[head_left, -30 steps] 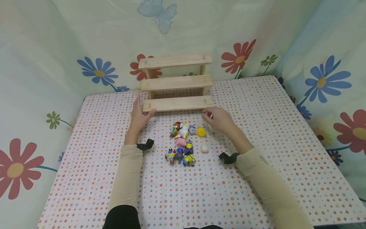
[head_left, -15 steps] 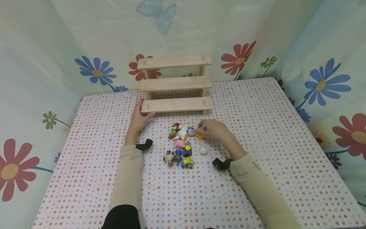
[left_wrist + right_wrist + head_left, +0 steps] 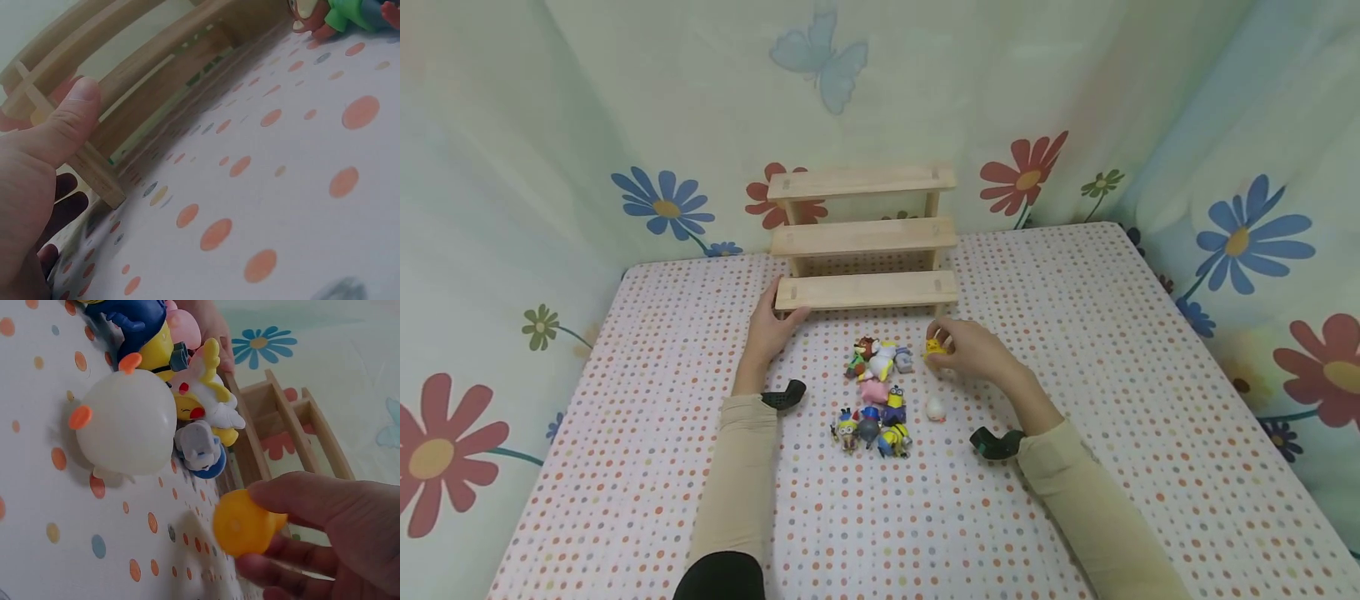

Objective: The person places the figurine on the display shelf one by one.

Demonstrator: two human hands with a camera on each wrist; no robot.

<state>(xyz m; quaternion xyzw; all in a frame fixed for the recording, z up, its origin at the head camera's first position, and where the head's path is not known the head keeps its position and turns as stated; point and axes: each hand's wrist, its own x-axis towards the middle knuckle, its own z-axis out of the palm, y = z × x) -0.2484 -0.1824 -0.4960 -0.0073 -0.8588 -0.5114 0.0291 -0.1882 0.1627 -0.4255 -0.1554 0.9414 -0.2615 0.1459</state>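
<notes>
At its left end, my left hand (image 3: 767,333) holds the three-step wooden shelf (image 3: 865,292), thumb over the front edge of the lowest step and fingers along the side. In the right wrist view, my right hand (image 3: 369,531) pinches a small rounded yellow toy figure (image 3: 240,522) between thumb and fingers, above the tablecloth. That hand is in front of the shelf's right end in the head view. Close to it lie a white round toy with orange feet (image 3: 936,408) and a grey toy with blue (image 3: 903,360).
Several small figures lie bunched in front of the shelf: a white-and-yellow one (image 3: 882,362), a pink pig (image 3: 873,392), a purple-clad minion (image 3: 894,405) and another minion (image 3: 893,440). A dotted cloth (image 3: 865,533) covers the table, with a flowered curtain (image 3: 685,108) behind.
My right hand has moved from the shelf's right end down to the yellow toy, pinched it and lifted it slightly. My left hand has stayed at the shelf's left end.
</notes>
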